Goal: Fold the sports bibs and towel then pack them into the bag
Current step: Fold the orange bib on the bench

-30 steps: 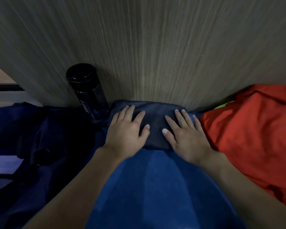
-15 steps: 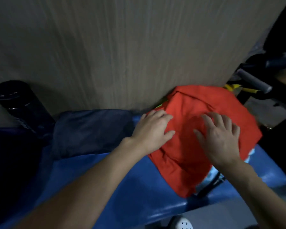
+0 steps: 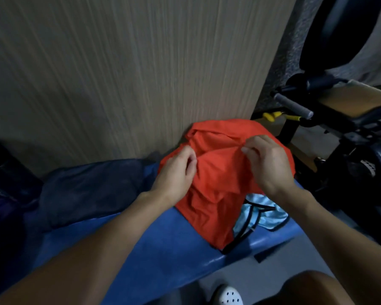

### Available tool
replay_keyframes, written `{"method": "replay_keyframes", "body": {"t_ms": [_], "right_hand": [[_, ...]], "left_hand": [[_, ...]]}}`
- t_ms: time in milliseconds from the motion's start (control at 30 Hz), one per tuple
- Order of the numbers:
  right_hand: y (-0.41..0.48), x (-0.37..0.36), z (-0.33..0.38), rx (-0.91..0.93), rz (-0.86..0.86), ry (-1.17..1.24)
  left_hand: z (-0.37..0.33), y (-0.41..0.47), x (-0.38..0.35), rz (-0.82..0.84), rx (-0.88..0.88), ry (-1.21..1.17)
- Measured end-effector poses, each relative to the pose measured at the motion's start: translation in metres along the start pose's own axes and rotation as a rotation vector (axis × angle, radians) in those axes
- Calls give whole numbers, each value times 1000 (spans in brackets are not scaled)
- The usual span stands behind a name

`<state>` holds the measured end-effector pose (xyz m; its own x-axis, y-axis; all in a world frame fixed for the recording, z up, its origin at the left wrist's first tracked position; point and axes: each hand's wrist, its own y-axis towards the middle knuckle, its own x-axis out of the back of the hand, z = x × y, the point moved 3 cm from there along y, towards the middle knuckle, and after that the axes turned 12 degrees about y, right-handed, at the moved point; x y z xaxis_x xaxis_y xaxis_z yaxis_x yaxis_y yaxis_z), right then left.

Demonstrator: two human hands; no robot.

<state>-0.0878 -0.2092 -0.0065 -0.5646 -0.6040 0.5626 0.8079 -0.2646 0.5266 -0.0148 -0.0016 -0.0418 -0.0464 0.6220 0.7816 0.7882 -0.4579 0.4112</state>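
A second ago both hands lay flat on the towel (image 3: 90,190), pressing it down. They have since left it and crossed to the red bib (image 3: 216,194). The towel now sits on its own as a dark, compact bundle at the back edge of the bench (image 3: 163,245), against the wall (image 3: 130,73), so I judge its fold finished.

The left hand (image 3: 176,172) pinches a ridge of red cloth between thumb and fingertips. The right hand (image 3: 266,164) is curled round the same ridge further along, and the fabric is drawn up a little between them. Half a second ago both hands were only resting spread on this bib; now each is clamped on it.

The red bib lies crumpled at the right end of the bench, its far side touching the wall. A blue bib (image 3: 260,214) with black trim shows from under it at the front right corner.

The work has therefore moved from towel to bibs, and the red one looks about to be lifted or shaken flat. Both bibs are unfolded and nothing is packed.

The dark mass at the left end (image 3: 2,216) may be the bag, but it is too dim to be sure.
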Motion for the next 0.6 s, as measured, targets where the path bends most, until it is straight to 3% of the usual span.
{"method": "replay_keyframes", "body": {"t_ms": [67, 300, 467, 600], "right_hand": [[5, 19, 17, 1, -71, 100], [8, 80, 93, 83, -173, 276], [-4, 105, 146, 176, -38, 234], [-24, 107, 186, 165, 150, 242]], "left_hand": [[-16, 5, 24, -89, 45, -117], [-74, 6, 124, -260, -44, -325], [-96, -28, 190, -122, -78, -204], [-101, -58, 232, -147, -37, -119]]}}
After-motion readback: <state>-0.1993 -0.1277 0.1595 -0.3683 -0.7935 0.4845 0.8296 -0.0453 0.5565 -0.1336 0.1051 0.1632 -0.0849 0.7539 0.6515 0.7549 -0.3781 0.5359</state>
